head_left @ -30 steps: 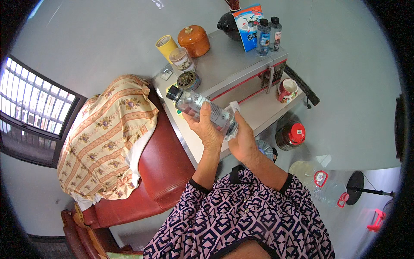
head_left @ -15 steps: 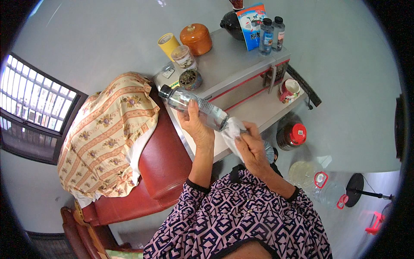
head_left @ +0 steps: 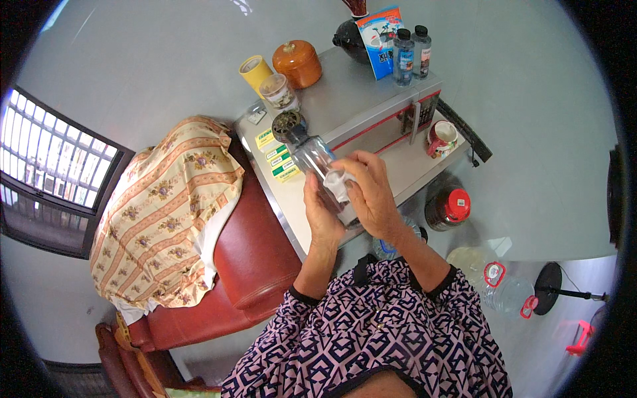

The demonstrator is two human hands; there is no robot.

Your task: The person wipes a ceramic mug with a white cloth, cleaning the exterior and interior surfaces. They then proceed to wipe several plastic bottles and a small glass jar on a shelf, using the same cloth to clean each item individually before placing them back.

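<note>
A clear bottle with a black cap (head_left: 313, 155) is tilted in front of me, its cap toward the far left. My left hand (head_left: 323, 213) is closed around its lower part. A crumpled white cloth or tissue (head_left: 339, 184) lies against the bottle's side, pinched in the fingers of my right hand (head_left: 370, 192). Beyond the cap stands a small round tin with a dark patterned top (head_left: 289, 125), partly covered by the bottle. Small yellow and green boxes (head_left: 281, 160) lie on the white table (head_left: 292, 209) to the left of the bottle.
A silver microwave (head_left: 375, 109) stands on the table, bearing two capped bottles (head_left: 403, 60), a blue packet (head_left: 379, 46), a black vase (head_left: 350, 41) and an orange lidded pot (head_left: 297, 65). A red cup (head_left: 442, 138) is at right. A red sofa (head_left: 249, 245) is left; a red-lidded jar (head_left: 458, 205) stands below.
The bottle has turned more upright, its cap moving right. My right hand has moved up and left, bringing the cloth from the bottle's base onto its side. The yellow and green boxes now show.
</note>
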